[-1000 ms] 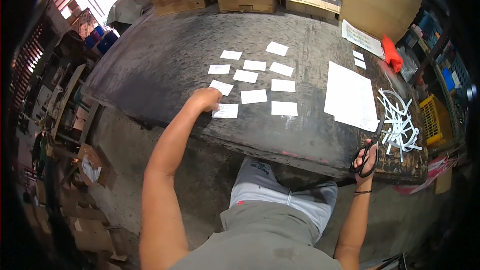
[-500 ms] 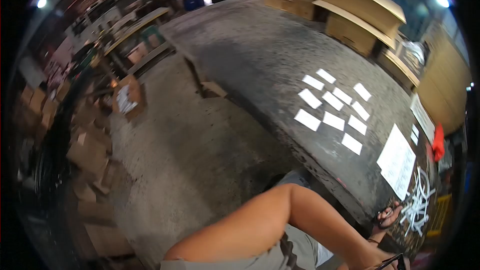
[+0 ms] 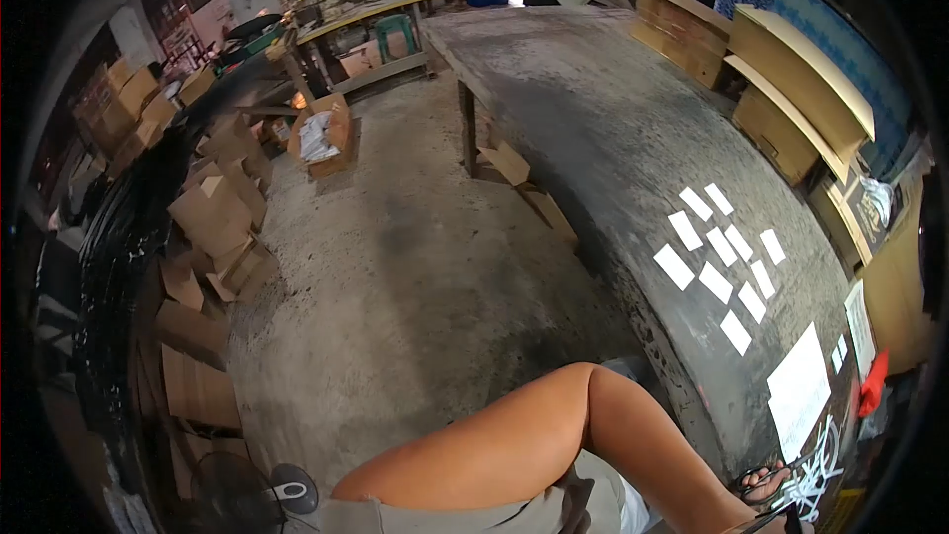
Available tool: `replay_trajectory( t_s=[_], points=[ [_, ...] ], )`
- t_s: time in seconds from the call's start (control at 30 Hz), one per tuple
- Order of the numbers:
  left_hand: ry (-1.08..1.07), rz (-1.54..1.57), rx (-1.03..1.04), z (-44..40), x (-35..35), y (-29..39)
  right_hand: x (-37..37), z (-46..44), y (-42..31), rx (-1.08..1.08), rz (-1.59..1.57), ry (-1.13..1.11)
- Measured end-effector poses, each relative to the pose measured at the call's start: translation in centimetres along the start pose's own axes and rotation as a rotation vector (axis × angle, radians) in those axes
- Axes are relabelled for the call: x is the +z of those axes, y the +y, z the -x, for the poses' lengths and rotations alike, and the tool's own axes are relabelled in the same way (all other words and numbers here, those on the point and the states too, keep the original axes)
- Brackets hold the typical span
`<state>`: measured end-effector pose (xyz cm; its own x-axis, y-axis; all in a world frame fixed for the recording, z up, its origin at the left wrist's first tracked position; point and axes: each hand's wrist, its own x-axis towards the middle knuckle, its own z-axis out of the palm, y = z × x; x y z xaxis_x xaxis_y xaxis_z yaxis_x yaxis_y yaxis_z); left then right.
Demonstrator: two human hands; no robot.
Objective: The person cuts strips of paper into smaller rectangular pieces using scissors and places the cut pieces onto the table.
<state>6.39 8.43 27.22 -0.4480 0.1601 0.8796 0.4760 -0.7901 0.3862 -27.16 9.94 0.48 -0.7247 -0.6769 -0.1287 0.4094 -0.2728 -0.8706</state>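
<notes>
My bent left arm reaches across the bottom of the view. My left hand is at the lower right edge, mostly cut off, with a thin dark object beside it; its fingers do not show clearly. Just beyond it, my right hand is closed around dark-handled scissors, small and partly hidden. Close by lies a tangle of narrow white strips. White printed sheets rest on the dark table above my hands. Several small white cards are spread farther up the tabletop.
Large cardboard boxes line the table's far side. A red item lies at the right. Open cartons crowd the floor at left, and a box with white contents stands farther back. A green stool is by a bench.
The view has swung left, so the table, cards and sheets appear farther right and lower. The scissors stay in my right hand. A grey-and-black object now shows at the lower left.
</notes>
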Motion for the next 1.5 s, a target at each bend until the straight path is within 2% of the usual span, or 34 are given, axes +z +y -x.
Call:
replay_trajectory(
  t_s=[0.1,0.13,0.17,0.2,0.27,0.3,0.4,0.43,0.47,0.5,0.53,0.67,0.73,0.8,0.83,0.93,1.07,1.1,1.13,1.2,1.3,1.4,1.5],
  points=[
    [0.065,0.020,-0.033,0.8,1.0,2.0,-0.8,-1.4,1.1,0.099,-0.030,-0.069],
    [0.010,-0.082,-0.044,1.1,0.4,2.2,-1.7,-2.2,1.2,0.132,-0.036,-0.089],
    [-0.046,-0.182,-0.055,1.5,0.1,2.4,-6.0,-6.0,0.6,0.164,-0.042,-0.107],
    [-0.048,-0.191,-0.050,2.3,0.3,2.9,-6.8,-4.7,1.0,0.193,-0.047,-0.122],
    [0.201,-0.385,0.028,4.3,0.5,4.0,-8.9,-5.8,1.1,0.241,-0.065,-0.142],
    [0.580,-0.637,0.057,5.8,-0.1,3.3,-9.6,-6.2,1.2,0.266,-0.077,-0.149],
    [0.639,-0.785,0.202,10.0,1.2,7.5,-10.8,-7.6,1.5,0.316,-0.110,-0.150],
    [0.695,-0.873,0.226,10.9,2.1,8.8,-9.8,-7.1,1.4,0.272,-0.086,-0.010],
    [0.697,-0.870,0.225,11.0,2.7,9.6,-8.5,-6.3,1.3,0.228,-0.061,0.130],
    [0.629,-0.989,0.331,11.2,3.3,10.2,-7.5,-5.3,1.1,0.184,-0.034,0.273],
    [0.557,-1.104,0.442,11.3,3.8,11.0,-6.4,-4.2,0.7,0.184,-0.029,0.279],
    [0.360,-0.887,0.480,8.9,6.7,13.7,-0.9,1.3,-1.5,0.070,0.057,0.109],
    [0.394,-1.025,0.351,8.2,8.6,15.5,0.0,2.7,-1.9,0.013,0.091,0.024],
    [0.402,-1.052,0.334,7.9,10.0,16.7,-2.5,-1.0,-0.8,0.221,-0.156,-0.229],
    [0.408,-1.083,0.318,7.9,10.9,17.4,-2.5,-1.2,-0.7,0.206,-0.049,-0.105],
    [0.428,-1.175,0.274,8.4,14.3,20.0,-3.8,-2.2,-0.4,0.193,-0.095,-0.184],
    [0.473,-1.296,0.213,8.8,17.6,20.3,-2.6,-1.9,-0.3,0.206,-0.152,-0.153],
    [0.484,-1.326,0.197,8.9,18.4,20.3,2.8,1.5,-1.3,0.220,-0.121,-0.169],
    [0.490,-1.354,0.178,8.9,18.9,20.3,-1.5,-2.2,-0.3,0.232,-0.093,-0.183],
    [0.499,-1.390,0.140,8.7,19.4,20.6,-1.4,-1.9,-0.5,0.214,-0.058,-0.182],
    [0.468,-1.426,0.085,8.4,18.5,21.1,-4.4,-3.7,-0.1,0.132,0.031,-0.201],
    [0.429,-1.428,0.024,7.8,16.2,21.5,-0.9,1.0,-0.9,0.053,0.126,-0.179],
    [0.364,-1.377,-0.041,6.9,11.9,21.9,-3.5,0.6,-0.6,-0.027,0.227,-0.094]
  ],
)
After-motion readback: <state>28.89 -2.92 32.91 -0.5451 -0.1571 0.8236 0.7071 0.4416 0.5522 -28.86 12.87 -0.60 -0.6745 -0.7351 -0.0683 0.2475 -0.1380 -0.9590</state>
